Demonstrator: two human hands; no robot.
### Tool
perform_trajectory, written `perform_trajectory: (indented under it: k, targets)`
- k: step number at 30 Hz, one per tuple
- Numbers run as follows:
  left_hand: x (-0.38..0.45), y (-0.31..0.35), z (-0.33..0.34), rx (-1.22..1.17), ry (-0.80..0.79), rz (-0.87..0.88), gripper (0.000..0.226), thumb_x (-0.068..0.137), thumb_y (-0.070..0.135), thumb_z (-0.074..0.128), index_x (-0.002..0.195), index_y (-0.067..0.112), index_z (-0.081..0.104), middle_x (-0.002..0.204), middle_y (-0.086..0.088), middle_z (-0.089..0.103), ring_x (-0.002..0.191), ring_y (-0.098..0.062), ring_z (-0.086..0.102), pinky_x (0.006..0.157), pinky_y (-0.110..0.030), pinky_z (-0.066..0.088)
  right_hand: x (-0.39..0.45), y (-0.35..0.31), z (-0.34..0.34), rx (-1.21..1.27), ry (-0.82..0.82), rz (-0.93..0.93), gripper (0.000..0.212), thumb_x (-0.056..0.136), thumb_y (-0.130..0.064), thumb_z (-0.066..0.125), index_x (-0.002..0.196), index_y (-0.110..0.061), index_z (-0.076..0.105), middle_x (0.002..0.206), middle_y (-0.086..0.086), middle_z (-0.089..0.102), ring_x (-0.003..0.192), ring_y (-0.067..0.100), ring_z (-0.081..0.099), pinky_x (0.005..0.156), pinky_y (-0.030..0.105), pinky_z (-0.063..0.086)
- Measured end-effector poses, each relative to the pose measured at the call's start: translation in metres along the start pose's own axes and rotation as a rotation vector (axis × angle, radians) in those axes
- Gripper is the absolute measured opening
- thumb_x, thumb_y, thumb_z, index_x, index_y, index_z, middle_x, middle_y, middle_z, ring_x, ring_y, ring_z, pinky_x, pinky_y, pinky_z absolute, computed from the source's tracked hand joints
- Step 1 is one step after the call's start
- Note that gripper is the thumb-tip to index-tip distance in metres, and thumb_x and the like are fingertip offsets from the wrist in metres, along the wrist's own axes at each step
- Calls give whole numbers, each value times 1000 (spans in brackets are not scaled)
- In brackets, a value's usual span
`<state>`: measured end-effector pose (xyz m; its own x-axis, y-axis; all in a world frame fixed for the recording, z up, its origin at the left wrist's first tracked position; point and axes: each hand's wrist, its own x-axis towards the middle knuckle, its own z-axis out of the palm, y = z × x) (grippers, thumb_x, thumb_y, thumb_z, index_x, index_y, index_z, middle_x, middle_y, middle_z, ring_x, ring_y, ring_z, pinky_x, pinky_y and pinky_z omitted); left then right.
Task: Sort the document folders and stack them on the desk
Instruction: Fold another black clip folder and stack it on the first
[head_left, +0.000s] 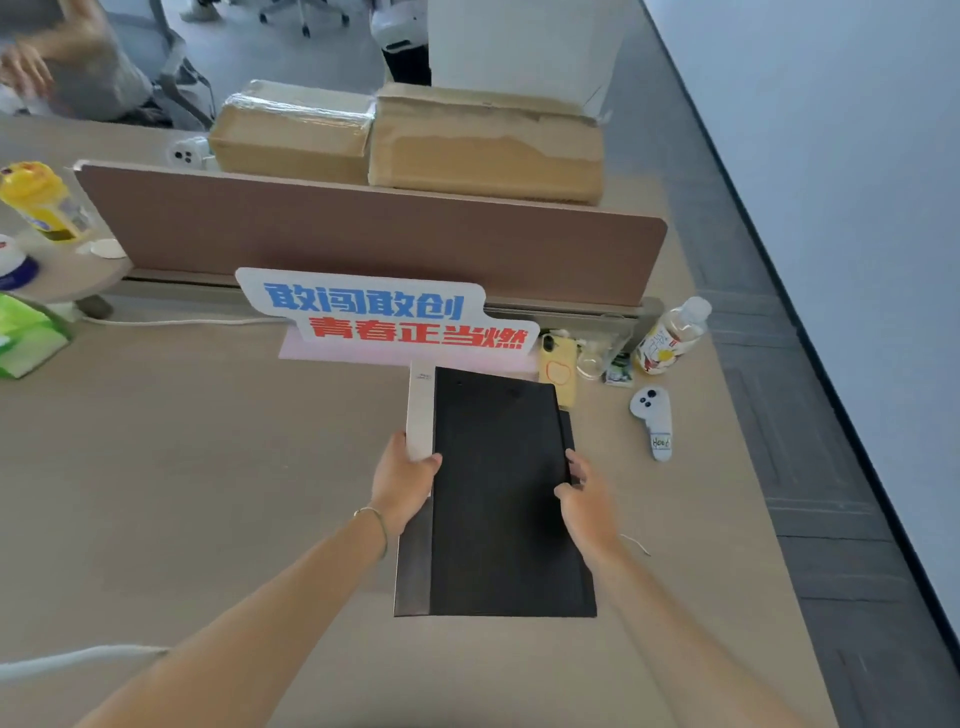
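Black folder (506, 493), hands gripping both edges

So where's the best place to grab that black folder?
By its two long edges, one hand from each side. The black folder lies flat and broad on the desk, too wide for one hand; the left hand and right hand already flank it.
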<state>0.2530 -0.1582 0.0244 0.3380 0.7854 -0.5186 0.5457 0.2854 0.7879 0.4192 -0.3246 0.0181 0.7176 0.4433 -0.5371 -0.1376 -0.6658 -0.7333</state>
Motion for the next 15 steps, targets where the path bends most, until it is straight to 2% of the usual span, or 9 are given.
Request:
perform_trajectory:
  k: [3,6,10,13,15]
  targets:
    - [-2,-5,18,129,18,28,15,94,18,62,108,19,58,102,-3,70,75,-14,64,56,-24,44,10,20,-8,-1,-4,28,60,90,-1,52,145,-24,49,142,-4,57,130,21,54,102,30,43]
    - [0,-15,28,267,76,50,13,90,26,65,98,20,58,101,-4,62,81,-21,64,67,-34,49,21,38,-9,10,-23,36,63,85,-3,52,144,-26,50,137,-7,60,122,15,57,99,29,45]
    - [2,-21,39,326,96,40,17,89,28,67,102,18,61,105,-4,52,91,-30,63,83,-40,53,39,66,-6,10,-71,28,68,75,-16,50,140,-35,51,137,-11,59,124,13,57,106,40,48]
    - [6,-22,45,326,62,11,22,90,31,66,109,24,57,109,1,58,96,-27,62,82,-35,50,51,80,-7,7,-75,45,68,73,-17,51,139,-33,53,131,-10,63,118,15,61,103,40,50]
    - [13,-24,47,282,49,-41,34,90,30,64,123,25,57,110,1,66,89,-22,65,72,-31,52,41,65,-12,15,-73,35,62,73,-12,51,132,-31,60,123,-12,68,114,13,64,98,35,52]
